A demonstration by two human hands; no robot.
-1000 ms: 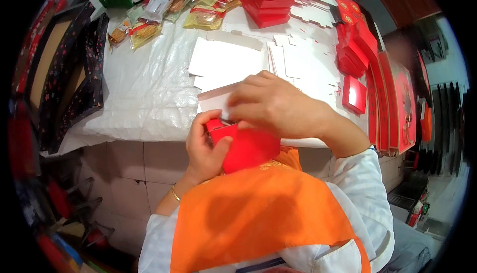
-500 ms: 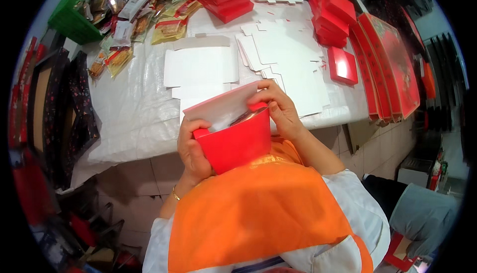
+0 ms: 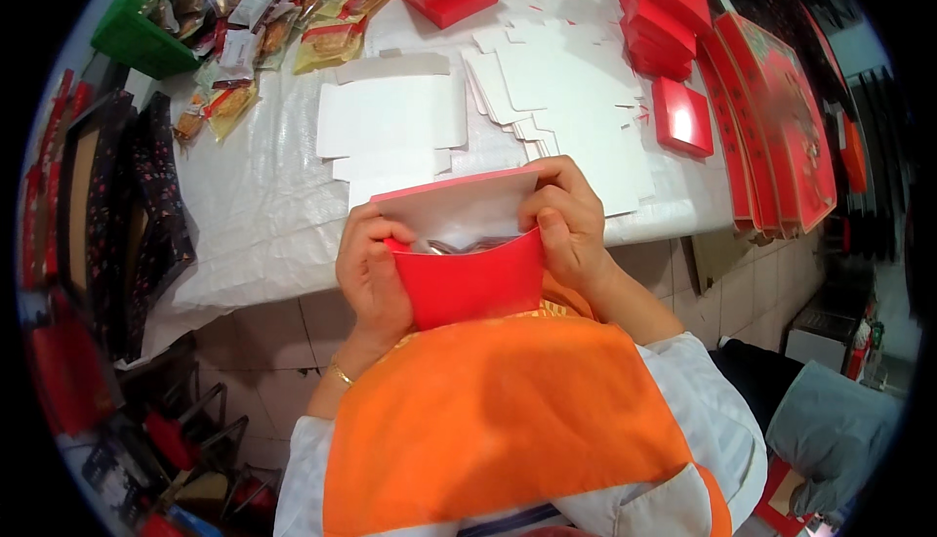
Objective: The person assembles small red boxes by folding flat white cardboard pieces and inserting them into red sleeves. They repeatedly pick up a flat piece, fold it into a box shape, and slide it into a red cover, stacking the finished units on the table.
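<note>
Between my two hands I hold a red cardboard box (image 3: 470,283) against the orange apron, just off the table's near edge. Its lid flap is raised and shows a white inner side. Shiny wrapped contents (image 3: 468,244) peek out of the opening; their kind I cannot make out. My left hand (image 3: 374,268) is closed around the left end, fingers at the flap's corner. On the right end, my right hand (image 3: 568,225) is closed too, thumb in front and fingers curled by the flap. A flat white box blank (image 3: 390,117) lies beyond the box on the table.
Wrapped snack packets (image 3: 332,44) are heaped at the far left beside a green crate (image 3: 146,24). Stacked white blanks (image 3: 566,88), red boxes (image 3: 444,0) and a single red box (image 3: 681,117) are on the table. Large red gift boxes (image 3: 776,127) stand at the right. Another person (image 3: 830,430) is at lower right.
The box is more level and turned toward me. My right hand has moved outward to its right end, and the right side flap no longer shows sticking up.
</note>
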